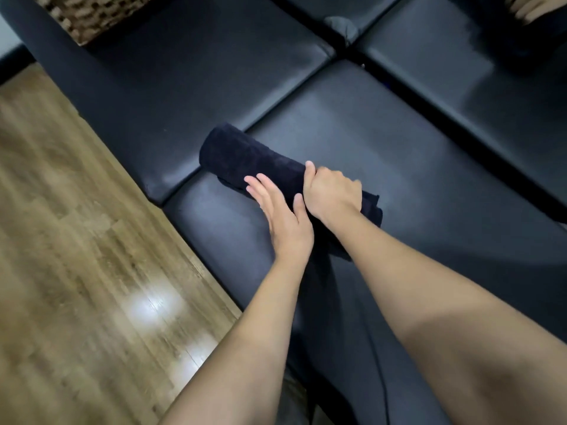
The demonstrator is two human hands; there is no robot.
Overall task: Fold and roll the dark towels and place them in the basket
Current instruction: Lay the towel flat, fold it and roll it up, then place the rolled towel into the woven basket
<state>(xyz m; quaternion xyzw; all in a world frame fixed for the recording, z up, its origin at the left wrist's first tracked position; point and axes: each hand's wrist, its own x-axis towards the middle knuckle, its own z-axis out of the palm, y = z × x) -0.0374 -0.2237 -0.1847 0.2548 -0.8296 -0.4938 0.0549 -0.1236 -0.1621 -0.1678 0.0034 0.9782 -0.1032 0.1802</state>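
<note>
The rolled towel is deep navy, the sofa glossy black. The basket shows a brown-and-tan weave; the floor is brown wood grain.

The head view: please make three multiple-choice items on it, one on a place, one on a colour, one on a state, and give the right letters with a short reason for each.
1. Where does the rolled towel lie?
A. on the wooden floor
B. on the black sofa seat
C. inside the basket

2. What colour is the towel?
A. white
B. bright red
C. very dark, close to black

3. What is the state of the right hand?
A. closed around the towel roll
B. flat and open on the floor
C. inside the basket

Key:
1 B, the roll rests on the black cushion, while the woven basket stands apart at the top left.
2 C, its cloth is nearly as dark as the sofa.
3 A, its fingers wrap over the roll, while the left hand lies open and flat against the roll beside it.
</note>
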